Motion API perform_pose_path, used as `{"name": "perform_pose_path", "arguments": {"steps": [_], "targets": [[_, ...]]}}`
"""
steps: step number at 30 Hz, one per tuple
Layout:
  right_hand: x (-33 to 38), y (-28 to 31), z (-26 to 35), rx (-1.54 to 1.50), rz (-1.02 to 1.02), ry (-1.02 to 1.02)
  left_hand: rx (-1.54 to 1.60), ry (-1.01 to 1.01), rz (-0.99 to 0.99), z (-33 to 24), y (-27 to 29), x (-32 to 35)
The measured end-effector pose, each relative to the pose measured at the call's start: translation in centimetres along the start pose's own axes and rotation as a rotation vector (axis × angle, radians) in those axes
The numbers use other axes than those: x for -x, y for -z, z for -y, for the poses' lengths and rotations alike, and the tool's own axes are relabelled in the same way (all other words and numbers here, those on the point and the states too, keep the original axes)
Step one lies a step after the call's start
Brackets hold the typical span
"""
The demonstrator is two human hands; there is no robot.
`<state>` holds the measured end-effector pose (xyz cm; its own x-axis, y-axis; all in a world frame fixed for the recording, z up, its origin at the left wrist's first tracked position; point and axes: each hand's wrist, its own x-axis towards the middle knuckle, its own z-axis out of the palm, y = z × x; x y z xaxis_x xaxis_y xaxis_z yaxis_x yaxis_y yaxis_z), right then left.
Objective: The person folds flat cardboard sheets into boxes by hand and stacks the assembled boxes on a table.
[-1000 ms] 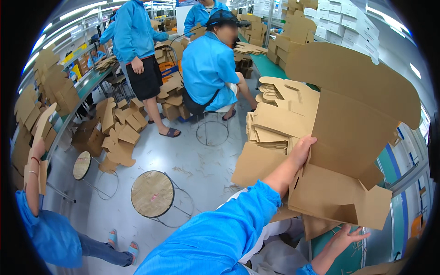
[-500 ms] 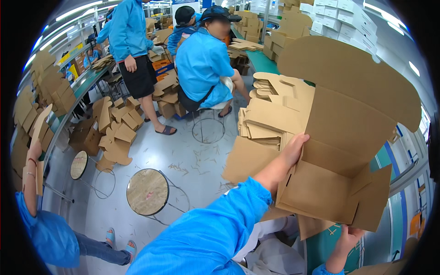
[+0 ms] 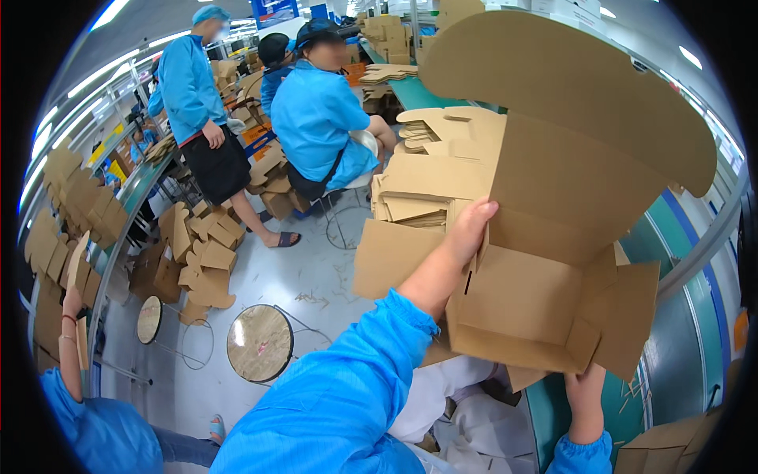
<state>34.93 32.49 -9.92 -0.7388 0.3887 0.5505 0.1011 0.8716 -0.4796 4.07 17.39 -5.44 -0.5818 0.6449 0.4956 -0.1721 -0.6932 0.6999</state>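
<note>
Holding a half-folded cardboard box [image 3: 545,261] up w/ both hands, above the green tabletop [image 3: 679,355] on the person's right. Left hand [image 3: 470,233] grips the box's left side wall near the top edge: fingers [image 3: 483,212] pressed together and curled over the edge, thumb side hidden behind the cardboard. Right hand [image 3: 584,395] is under the box's bottom right corner; its fingers are tucked behind the cardboard, so can't tell if spread or closed, but the hand touches the box from below. Box is open toward the camera, big rounded lid flap [image 3: 568,87] standing up and tilted back, side flap sticking out on the right.

Just behind the box, a stack of flat cardboard blanks [image 3: 430,182] lies on the tabletop, more blanks [image 3: 387,73] further back. Below-left on the floor: a round stool [image 3: 260,342], and a second stool [image 3: 149,318] beside a pile of loose cardboard pieces [image 3: 205,253]. A seated co-worker in a blue coat [image 3: 320,126] sits w/ back mostly turned, another stands [image 3: 193,95] near the left bench. At lower left, another person's raised forearm [image 3: 71,340] shows.
</note>
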Motion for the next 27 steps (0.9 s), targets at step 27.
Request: {"name": "perform_pose_path", "arguments": {"steps": [27], "targets": [[-12.9,-10.5,0.4,-0.234,-0.058,0.451,0.219,-0.031,0.137,1.7,1.4,-2.2]]}}
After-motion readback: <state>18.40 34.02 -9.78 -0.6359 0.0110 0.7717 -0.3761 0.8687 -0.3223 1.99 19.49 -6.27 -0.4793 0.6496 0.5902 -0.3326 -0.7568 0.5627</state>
